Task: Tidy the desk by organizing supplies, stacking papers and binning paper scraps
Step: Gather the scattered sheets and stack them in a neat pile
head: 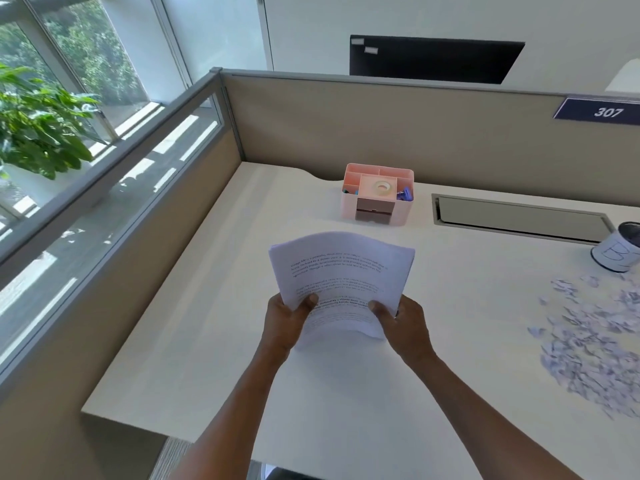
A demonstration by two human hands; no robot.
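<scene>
Stack of printed papers held above the counter in both hands.

The stack of printed papers [341, 271] was held in the air over the middle of the white counter [207, 341], its far edge bowed upward; the left hand [285, 323] gripped its near left corner and the right hand [401, 323] its near right corner, each with the thumb curled over the top sheet. Beyond the stack, near the partition [381, 126], stood a pink desk organizer [377, 194] with a roll of clear tape [382, 186] in its top compartment. To the right lay a spread of paper scraps [595, 341], and past them a cylindrical bin [618, 247] stood at the frame's edge, beside a cable tray [512, 214].
</scene>
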